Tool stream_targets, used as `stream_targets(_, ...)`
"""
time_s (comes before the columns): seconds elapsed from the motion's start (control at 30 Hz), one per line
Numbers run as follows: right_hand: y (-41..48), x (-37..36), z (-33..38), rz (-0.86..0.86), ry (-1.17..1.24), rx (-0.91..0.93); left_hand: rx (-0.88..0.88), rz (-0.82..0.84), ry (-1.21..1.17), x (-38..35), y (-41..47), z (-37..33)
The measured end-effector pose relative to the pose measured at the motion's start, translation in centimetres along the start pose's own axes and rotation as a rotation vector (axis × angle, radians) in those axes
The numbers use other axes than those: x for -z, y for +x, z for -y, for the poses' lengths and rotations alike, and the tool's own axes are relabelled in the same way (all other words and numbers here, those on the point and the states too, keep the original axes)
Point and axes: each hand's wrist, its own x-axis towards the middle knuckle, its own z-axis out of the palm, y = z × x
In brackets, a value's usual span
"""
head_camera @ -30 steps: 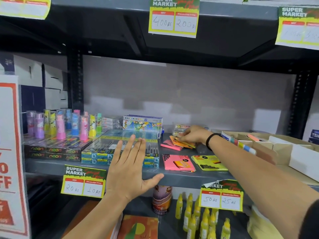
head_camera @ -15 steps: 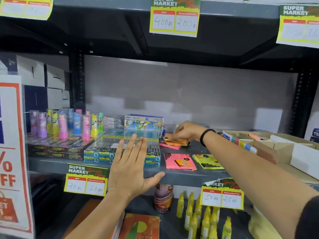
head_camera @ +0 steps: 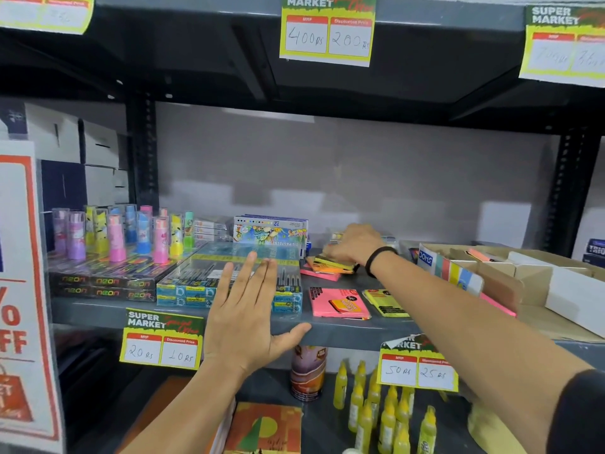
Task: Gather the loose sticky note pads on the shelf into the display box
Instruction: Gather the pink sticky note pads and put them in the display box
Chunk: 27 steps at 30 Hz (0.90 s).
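My right hand (head_camera: 355, 244) reaches deep onto the grey shelf (head_camera: 343, 334) and closes on an orange sticky note pad (head_camera: 327, 266) lying on a small pile with a pink pad (head_camera: 319, 275) underneath. Nearer the shelf front lie a pink pad (head_camera: 337, 303) and a yellow pad (head_camera: 386, 303). The cardboard display box (head_camera: 458, 273) with a coloured striped front stands at the right, with some pads inside. My left hand (head_camera: 248, 319) is spread flat, thumb hooked on the shelf's front edge.
Blue pencil packs (head_camera: 196, 283), neon boxes (head_camera: 101, 286) and coloured tubes (head_camera: 118, 237) fill the shelf's left half. An oil pastel box (head_camera: 270, 232) stands behind. White cartons (head_camera: 576, 296) sit far right. Yellow glue bottles (head_camera: 376, 407) stand on the shelf below.
My right hand has shifted slightly left and settled lower on the orange pad pile. My left hand has stayed against the shelf edge.
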Motion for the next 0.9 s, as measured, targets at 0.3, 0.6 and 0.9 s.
stream_targets(0.3, -1.7, 0.1, -5.8, -0.023, -0.135, -0.116, -0.012, -0.036, 0.020, -0.2, -0.1, 0.0)
stream_targets(0.6, -2.6, -2.0, -6.1, -0.012, -0.245, -0.116, -0.004, -0.026, 0.005, -0.1, -0.1, -0.1)
stream_targets(0.9, -2.3, -2.0, -6.4, -0.013, -0.191, -0.121, -0.005, -0.027, 0.001, -0.1, -0.1, -0.1)
